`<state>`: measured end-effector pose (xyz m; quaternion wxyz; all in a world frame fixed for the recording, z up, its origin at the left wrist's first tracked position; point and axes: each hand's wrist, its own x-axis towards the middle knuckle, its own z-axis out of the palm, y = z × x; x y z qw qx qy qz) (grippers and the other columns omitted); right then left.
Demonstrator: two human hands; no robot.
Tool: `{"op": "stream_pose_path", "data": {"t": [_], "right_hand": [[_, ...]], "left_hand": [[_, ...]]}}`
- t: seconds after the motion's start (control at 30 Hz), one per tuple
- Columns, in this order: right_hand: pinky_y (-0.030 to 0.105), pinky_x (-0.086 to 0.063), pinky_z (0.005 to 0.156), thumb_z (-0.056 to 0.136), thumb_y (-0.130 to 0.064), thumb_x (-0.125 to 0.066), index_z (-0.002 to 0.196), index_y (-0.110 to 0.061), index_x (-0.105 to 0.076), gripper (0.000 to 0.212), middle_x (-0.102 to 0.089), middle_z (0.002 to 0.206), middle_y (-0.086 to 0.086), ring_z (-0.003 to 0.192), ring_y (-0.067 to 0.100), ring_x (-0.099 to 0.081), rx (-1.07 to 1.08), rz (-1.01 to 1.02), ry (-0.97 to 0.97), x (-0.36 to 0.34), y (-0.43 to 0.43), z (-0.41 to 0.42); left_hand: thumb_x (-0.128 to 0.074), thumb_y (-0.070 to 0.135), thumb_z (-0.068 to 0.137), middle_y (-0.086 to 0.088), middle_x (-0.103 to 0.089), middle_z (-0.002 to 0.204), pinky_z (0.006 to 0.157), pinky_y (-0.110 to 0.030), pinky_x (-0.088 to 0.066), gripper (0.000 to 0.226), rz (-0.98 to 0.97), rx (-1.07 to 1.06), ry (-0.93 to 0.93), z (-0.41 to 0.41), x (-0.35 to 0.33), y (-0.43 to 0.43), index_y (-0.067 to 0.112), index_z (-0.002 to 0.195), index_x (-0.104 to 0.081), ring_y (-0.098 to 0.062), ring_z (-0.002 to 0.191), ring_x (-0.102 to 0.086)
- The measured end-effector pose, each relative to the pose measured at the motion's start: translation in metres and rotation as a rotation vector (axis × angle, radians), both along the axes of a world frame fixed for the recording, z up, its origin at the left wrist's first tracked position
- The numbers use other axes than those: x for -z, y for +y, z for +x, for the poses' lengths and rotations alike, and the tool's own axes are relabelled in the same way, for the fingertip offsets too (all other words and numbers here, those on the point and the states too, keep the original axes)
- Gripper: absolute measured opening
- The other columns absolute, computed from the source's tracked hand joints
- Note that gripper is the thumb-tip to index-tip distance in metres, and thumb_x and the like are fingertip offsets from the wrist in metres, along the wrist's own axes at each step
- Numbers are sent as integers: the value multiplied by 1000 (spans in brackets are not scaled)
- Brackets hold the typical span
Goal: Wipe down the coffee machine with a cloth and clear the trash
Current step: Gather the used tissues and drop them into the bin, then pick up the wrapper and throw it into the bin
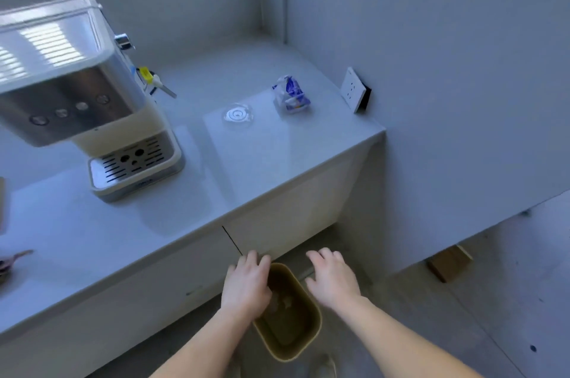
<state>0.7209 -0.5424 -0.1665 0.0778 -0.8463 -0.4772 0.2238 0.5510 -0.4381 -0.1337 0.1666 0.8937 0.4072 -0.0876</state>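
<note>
While two open, empty hands, left hand (246, 283) and right hand (333, 280), flank one bin (303, 337), one wrapper (291, 94) remains.

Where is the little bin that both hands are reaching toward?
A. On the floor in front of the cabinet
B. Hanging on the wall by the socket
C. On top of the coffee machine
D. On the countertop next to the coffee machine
A: the bin stands on the floor below the countertop edge, between the left hand and the right hand.

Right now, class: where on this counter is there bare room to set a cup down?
The counter is bare in front of the coffee machine, toward the near edge. There is also space behind the clear lid and crumpled wrapper. The right corner around those two is most crowded.
</note>
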Motion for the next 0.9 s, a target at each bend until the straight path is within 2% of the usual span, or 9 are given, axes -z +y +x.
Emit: {"op": "stream_pose_path", "data": {"t": [0.13, 0.33, 0.57, 0.7, 0.9], "right_hand": [[35, -52, 97, 92, -39, -59, 143, -29, -40, 55, -47, 144, 0, 128, 23, -45, -14, 8, -10, -36, 3, 12], [36, -50, 93, 91, -38, -55, 142, -27, -40, 54, -48, 140, 0, 124, 24, -44, -42, 47, -26, -79, 12, 27], [35, -51, 93, 92, -33, -55, 143, -26, -42, 53, -50, 139, -1, 126, 22, -44, -62, 176, -70, -129, 41, 55], [37, -49, 96, 91, -32, -55, 143, -24, -42, 53, -51, 137, 1, 125, 23, -43, -64, 207, -84, -154, 61, 67], [36, -47, 91, 90, -29, -51, 137, -23, -46, 48, -51, 132, 2, 124, 25, -42, -72, 223, -115, -182, 100, 79]], "left_hand": [[-56, 22, 86, -1, -46, 131, 100, -39, -43, 47, 61, -22, -16, 9, -36, 4, 29, 131, -45, -23, 120, -46], [-58, 21, 80, -2, -45, 132, 101, -39, -42, 59, 143, -25, -48, 24, -83, 14, 27, 136, -42, -24, 122, -45], [-53, 17, 78, 1, -46, 123, 87, -35, -42, 52, 249, -52, -152, 43, -128, 34, 24, 129, -46, -24, 113, -49], [-51, 17, 79, -2, -46, 125, 88, -36, -40, 53, 292, -69, -169, 51, -150, 55, 24, 131, -45, -26, 113, -46], [-52, 23, 84, -3, -45, 130, 91, -38, -40, 49, 317, -68, -167, 64, -170, 102, 22, 132, -45, -27, 117, -45]]}}
